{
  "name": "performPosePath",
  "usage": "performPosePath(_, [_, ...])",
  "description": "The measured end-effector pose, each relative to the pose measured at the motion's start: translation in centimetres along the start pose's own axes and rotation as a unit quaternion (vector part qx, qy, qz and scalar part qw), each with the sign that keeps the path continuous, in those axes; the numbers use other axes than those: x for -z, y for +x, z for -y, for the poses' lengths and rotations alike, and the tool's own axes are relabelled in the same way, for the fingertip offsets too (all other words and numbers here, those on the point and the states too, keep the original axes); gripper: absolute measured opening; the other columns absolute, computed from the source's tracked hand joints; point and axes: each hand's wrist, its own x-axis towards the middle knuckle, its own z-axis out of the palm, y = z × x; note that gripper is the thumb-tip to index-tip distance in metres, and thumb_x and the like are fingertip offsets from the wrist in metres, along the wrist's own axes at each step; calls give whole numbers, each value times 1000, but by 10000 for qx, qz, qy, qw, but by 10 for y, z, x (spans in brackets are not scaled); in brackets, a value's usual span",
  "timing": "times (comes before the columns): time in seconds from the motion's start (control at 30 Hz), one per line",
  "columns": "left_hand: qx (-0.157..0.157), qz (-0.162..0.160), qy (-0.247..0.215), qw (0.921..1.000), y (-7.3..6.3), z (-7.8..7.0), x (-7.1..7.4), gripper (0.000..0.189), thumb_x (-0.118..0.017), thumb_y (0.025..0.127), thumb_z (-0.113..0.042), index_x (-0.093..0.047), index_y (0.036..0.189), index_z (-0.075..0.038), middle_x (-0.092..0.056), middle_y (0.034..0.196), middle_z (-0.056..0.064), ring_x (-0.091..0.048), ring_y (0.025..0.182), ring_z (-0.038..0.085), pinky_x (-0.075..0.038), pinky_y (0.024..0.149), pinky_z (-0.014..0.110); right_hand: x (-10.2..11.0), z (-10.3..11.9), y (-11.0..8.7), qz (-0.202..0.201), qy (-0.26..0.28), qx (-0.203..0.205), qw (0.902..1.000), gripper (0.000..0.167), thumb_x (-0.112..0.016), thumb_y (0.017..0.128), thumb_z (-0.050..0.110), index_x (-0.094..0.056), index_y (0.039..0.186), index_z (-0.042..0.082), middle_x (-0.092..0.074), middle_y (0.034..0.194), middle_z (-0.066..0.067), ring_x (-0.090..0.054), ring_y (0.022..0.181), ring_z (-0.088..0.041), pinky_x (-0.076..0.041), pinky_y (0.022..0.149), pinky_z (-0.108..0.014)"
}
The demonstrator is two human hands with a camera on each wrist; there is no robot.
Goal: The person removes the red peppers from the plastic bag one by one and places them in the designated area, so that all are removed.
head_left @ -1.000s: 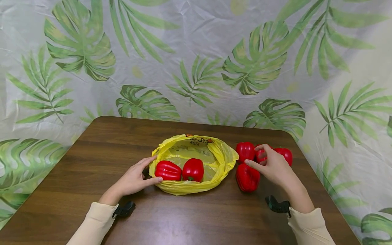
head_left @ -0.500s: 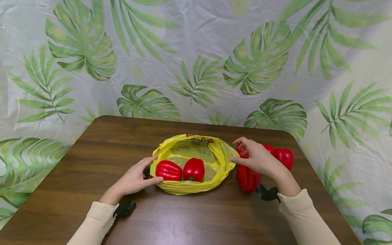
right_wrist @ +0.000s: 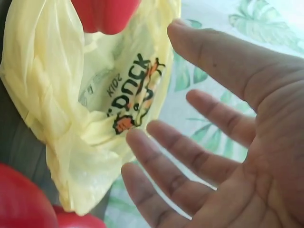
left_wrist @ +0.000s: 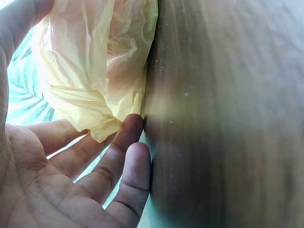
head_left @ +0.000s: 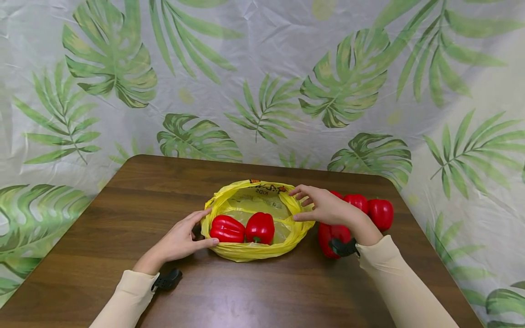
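Note:
A yellow plastic bag [head_left: 254, 252] stands on the table with its mouth spread wide and its rim rolled down. Inside, along the near side, lie two red bell peppers, one on its side [head_left: 227, 229] and one beside it [head_left: 260, 228]. My left hand [head_left: 180, 239] rests against the bag's left side, thumb at the near rim; in the left wrist view its loosely extended fingers [left_wrist: 128, 130] touch the plastic. Over the bag's right rim hovers my right hand [head_left: 326, 207], fingers spread. The right wrist view shows nothing in that palm [right_wrist: 266, 190].
Several more red bell peppers [head_left: 380, 214] sit right of the bag, partly hidden by my right hand and wrist strap [head_left: 343, 247]. The brown wooden table [head_left: 246, 296] ends at a leaf-print cloth [head_left: 270, 54] behind.
My right hand has moved left from above the loose peppers to the bag's right rim, carrying nothing. The left hand and the peppers have stayed in place.

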Motion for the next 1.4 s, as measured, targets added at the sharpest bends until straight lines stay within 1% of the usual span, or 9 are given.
performPosePath(0.17, [15,4,-15,10000,0,0,0,94,-83,90,-51,-44,163,-8,-53,159,21,-60,126,34,-58,82,30,-2,3,14,433,494,93,9978,65,-81,97,28,-52,154,14,-54,156,-23,-56,141,-48,-51,113,-60])
performPosePath(0.27, [15,9,-5,10000,0,0,0,94,-83,90,-51,-43,163,-9,-53,159,20,-60,125,33,-58,82,30,-4,5,22,706,685,170,9950,66,-81,97,25,-52,155,12,-53,158,-22,-52,144,-50,-50,114,-59])
performPosePath(0.43, [14,9,-4,10000,-1,0,0,94,-83,89,-51,-43,164,-9,-53,159,20,-60,125,32,-57,82,30,-11,10,37,1093,766,265,9907,66,-83,95,21,-55,154,13,-50,160,-21,-47,147,-52,-50,115,-58])
performPosePath(0.63, [5,4,-31,10000,0,-1,0,94,-84,89,-51,-44,163,-10,-53,159,20,-59,127,34,-58,83,31,-21,14,52,1394,747,450,9864,70,-84,93,20,-53,154,8,-49,161,-22,-43,150,-48,-38,124,-61])
performPosePath(0.7, [6,5,-26,10000,0,-1,0,94,-84,89,-51,-44,163,-10,-53,159,20,-59,127,34,-58,84,32,-23,14,55,1454,731,480,9855,71,-85,93,20,-52,155,6,-49,162,-20,-43,151,-45,-36,126,-60])
performPosePath(0.87, [-8,-4,-33,10000,0,0,-1,94,-84,89,-51,-44,163,-11,-53,159,19,-60,127,34,-58,84,32,-28,16,60,1526,663,436,9851,72,-85,92,21,-52,155,7,-50,162,-17,-43,151,-42,-38,126,-58])
performPosePath(1.17, [-19,-15,-39,10000,0,0,0,93,-83,90,-51,-44,163,-10,-52,160,20,-59,127,34,-58,84,32,-33,21,65,1576,723,289,9844,71,-85,92,21,-54,155,9,-52,161,-15,-46,150,-44,-42,122,-59])
performPosePath(1.33, [-10,-18,-56,10000,0,1,0,93,-83,90,-52,-44,163,-9,-53,160,20,-59,127,34,-58,84,32,-34,22,67,1579,756,259,9842,72,-84,92,21,-53,156,8,-53,160,-15,-47,149,-45,-44,121,-59])
performPosePath(1.4, [-8,-22,-57,10000,0,1,0,93,-83,90,-52,-44,163,-9,-53,160,20,-59,127,33,-58,84,32,-35,22,68,1576,720,254,9845,72,-84,92,21,-53,155,8,-53,159,-15,-48,148,-45,-45,120,-58])
